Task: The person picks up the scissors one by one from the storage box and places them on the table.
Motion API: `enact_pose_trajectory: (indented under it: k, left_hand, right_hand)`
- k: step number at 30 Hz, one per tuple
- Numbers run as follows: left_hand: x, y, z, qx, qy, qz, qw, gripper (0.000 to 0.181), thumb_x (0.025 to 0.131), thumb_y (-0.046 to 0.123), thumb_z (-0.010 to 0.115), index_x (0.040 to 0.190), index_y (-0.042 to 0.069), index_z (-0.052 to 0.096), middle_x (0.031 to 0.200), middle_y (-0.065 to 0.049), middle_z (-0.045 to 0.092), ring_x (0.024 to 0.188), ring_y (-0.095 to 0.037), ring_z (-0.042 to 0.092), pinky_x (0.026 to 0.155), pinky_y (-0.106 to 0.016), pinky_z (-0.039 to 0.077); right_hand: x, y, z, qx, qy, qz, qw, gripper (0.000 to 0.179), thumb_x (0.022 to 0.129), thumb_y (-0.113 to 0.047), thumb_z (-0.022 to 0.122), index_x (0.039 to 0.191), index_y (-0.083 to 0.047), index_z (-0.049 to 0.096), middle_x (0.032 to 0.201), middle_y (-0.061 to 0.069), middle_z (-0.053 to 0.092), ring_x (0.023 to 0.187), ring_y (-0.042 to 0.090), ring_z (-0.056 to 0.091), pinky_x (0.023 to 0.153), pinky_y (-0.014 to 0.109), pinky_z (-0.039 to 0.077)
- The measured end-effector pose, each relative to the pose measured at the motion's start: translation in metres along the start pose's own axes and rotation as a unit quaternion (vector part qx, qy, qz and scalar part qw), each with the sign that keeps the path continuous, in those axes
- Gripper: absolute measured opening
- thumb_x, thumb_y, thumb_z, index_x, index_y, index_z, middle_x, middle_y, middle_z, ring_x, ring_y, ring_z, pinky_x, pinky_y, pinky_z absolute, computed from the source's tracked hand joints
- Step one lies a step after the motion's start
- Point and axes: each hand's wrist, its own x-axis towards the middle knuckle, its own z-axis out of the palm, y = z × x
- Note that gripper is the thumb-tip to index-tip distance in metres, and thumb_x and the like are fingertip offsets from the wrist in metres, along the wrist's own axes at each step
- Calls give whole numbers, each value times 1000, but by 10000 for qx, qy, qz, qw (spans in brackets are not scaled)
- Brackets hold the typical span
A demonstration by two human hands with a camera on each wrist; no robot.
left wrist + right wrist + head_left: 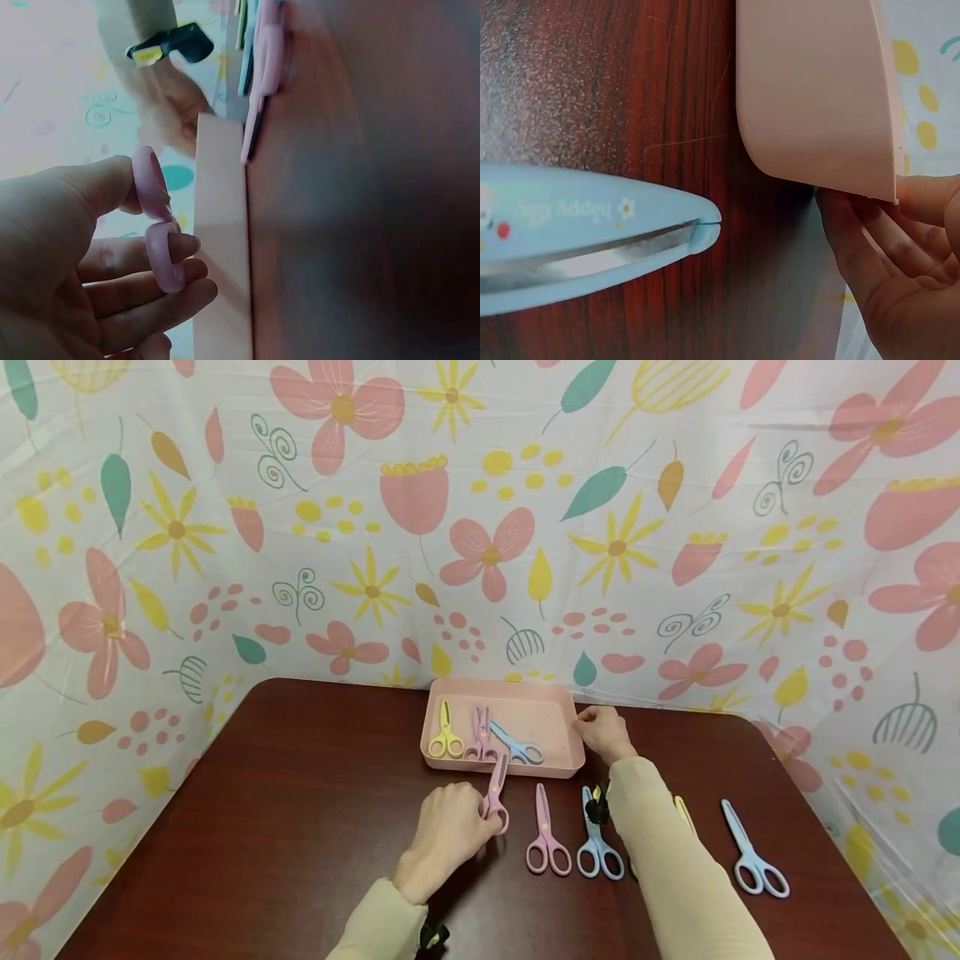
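My left hand [450, 827] holds a pair of purple scissors [497, 781] by the handles. Its blades point away from me and overlap the front rim of a shallow pink tray [551, 714]. In the left wrist view, fingers pass through a handle loop [156, 255]. At the tray's right end my right hand [606, 733] pinches the rim, thumb on the edge and fingers beneath, as the right wrist view shows. Inside the tray lie yellow scissors [446, 737], purple scissors [481, 739] and blue scissors [517, 747], toward the left side.
On the dark wooden table [300, 810], in front of the tray, lie purple scissors [545, 839] and blue scissors [595, 842]. Yellow scissors [683, 814] are mostly hidden under my right sleeve. More blue scissors [752, 858] lie far right. A flowered curtain [480, 568] hangs behind the table.
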Motion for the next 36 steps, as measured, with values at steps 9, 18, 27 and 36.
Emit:
enact_pose_trajectory:
  k: [9, 18, 27, 36]
  left_hand:
    - [-20, 16, 8, 146, 554, -150, 9982, 42, 66, 29, 72, 40, 28, 39, 49, 11, 39, 42, -19, 42, 42, -32, 33]
    - [-37, 20, 17, 314, 771, -151, 9964, 43, 63, 29, 72, 38, 28, 37, 51, 11, 39, 42, -19, 43, 43, -32, 33]
    - [-41, 22, 25, 751, 893, -175, 9930, 39, 60, 30, 75, 42, 21, 42, 54, 4, 45, 49, -24, 53, 47, -35, 36]
    - [-37, 26, 32, 963, 944, -74, 9908, 31, 60, 26, 76, 46, 17, 50, 58, 1, 51, 55, -24, 55, 50, -36, 40]
  right_hand:
    - [-1, 1, 1, 7, -27, 29, 10000, 24, 98, -18, 56, 110, 0, 67, 109, 19, 62, 93, 32, 57, 77, 41, 48]
    - [-1, 0, 0, -11, -31, 27, 10000, 24, 98, -17, 56, 109, 1, 67, 109, 19, 62, 95, 32, 56, 78, 42, 49]
    - [1, 2, 1, -39, 3, -5, 10000, 24, 97, -17, 55, 110, 0, 67, 110, 19, 62, 93, 31, 57, 76, 41, 49]
    - [2, 2, 1, -36, 76, 25, 10000, 24, 97, -16, 56, 110, 1, 66, 111, 21, 62, 93, 31, 57, 74, 39, 49]
